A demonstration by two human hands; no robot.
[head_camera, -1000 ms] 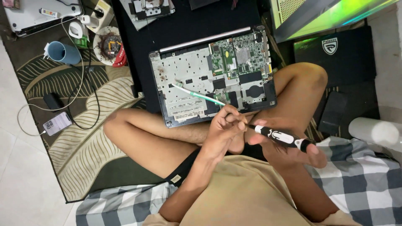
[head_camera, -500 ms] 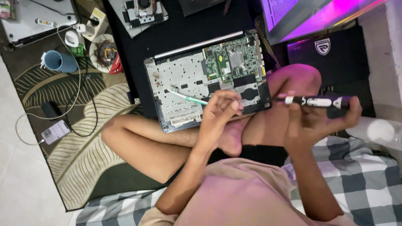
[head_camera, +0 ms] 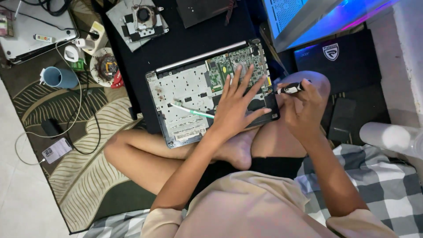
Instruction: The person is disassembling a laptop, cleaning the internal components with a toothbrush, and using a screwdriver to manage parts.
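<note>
A: Lying bottom-up with its cover off, an opened laptop [head_camera: 194,94] rests on a black mat [head_camera: 185,39], its near edge against the crossed legs of the seated person. A green circuit board [head_camera: 233,64] shows at its upper right.

B: Where are the hands?

A: The left hand [head_camera: 238,103] lies flat on the laptop's right half, open, with all 5 fingers spread across the board and the dark bay beside it. It grips nothing. A thin teal and white tool [head_camera: 191,111] lies loose on the laptop's grey inner panel, its right end just beside that hand's thumb side.

B: And the other hand?

A: The right hand [head_camera: 304,108] is closed around a black and white screwdriver [head_camera: 291,89], held just beside the laptop's right edge, above the raised knee. The tip is too small to make out.

B: What surrounds it?

A: Left of the mat, on a leaf-patterned rug [head_camera: 83,176], sit a blue mug [head_camera: 59,77], a round dish of small parts [head_camera: 105,67], and a phone [head_camera: 56,150] on a white cable. A removed fan assembly [head_camera: 139,20] lies at the mat's top. A closed black laptop [head_camera: 339,59] sits to the right.
</note>
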